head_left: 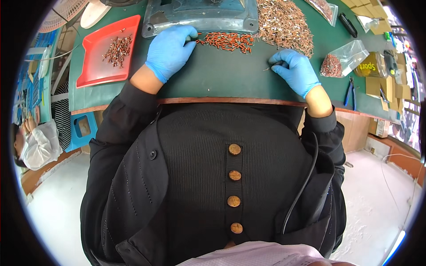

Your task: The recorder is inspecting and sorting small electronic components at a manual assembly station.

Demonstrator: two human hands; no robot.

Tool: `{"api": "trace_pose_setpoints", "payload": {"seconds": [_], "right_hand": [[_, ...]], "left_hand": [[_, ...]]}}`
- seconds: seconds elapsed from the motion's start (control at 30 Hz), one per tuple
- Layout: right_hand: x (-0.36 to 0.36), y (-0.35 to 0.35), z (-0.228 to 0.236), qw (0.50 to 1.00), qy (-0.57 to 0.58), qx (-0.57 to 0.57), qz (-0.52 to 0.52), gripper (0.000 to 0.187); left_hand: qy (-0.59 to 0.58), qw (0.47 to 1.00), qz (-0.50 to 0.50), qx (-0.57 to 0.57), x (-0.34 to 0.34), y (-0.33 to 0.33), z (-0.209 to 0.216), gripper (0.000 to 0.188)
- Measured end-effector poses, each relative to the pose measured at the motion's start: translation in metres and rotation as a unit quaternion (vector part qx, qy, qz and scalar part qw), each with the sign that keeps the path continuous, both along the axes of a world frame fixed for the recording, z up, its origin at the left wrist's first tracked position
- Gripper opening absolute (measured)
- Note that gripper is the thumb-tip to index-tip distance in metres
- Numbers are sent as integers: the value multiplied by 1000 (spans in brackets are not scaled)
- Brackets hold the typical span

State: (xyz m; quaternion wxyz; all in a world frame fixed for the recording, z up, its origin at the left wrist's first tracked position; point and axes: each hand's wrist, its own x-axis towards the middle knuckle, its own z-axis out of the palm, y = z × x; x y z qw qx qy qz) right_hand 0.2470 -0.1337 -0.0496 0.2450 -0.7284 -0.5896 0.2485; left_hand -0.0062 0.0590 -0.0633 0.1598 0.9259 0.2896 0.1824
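Both my hands wear blue gloves above the green table mat. My left hand (171, 49) is closed, thumb and forefinger bent together at the left end of a spread of small orange-red cylindrical pieces (228, 42). What lies between those fingertips is too small to make out. Further right, my right hand (294, 72) is in a pinch, with a tiny thin metallic piece (266, 69) sticking out at its fingertips. Just beyond this hand rises a large heap of small copper-coloured and reddish pieces (286, 26).
A red tray (104, 80) with small parts stands at the left. Behind the spread sits a grey machine base (199, 20). On the right lie a clear bag of parts (332, 65), blue-handled pliers (350, 94) and a black tool (347, 25). Another person (40, 144) is at far left.
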Motion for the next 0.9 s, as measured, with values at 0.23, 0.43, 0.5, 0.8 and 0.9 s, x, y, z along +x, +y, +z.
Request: {"api": "trace_pose_setpoints", "payload": {"seconds": [0.23, 0.43, 0.5, 0.8, 0.9], "right_hand": [[-11, 4, -2, 990, -117, 7, 73, 9], [-15, 2, -12, 975, -208, 55, 64, 12], [-16, 5, -12, 983, -159, 85, 19, 11], [-64, 28, 19, 951, 276, 112, -76, 18], [-78, 35, 32, 926, 354, 102, -79, 14]], "left_hand": [[16, 999, -19, 21, 2, 4, -7, 11], [-31, 999, -22, -17, -5, 5, -2, 11], [-94, 983, -31, -152, -8, 2, 4, 11], [-239, 858, -60, -452, 0, -33, 37, 16], [-267, 852, -89, -442, 5, -42, 43, 21]]}}
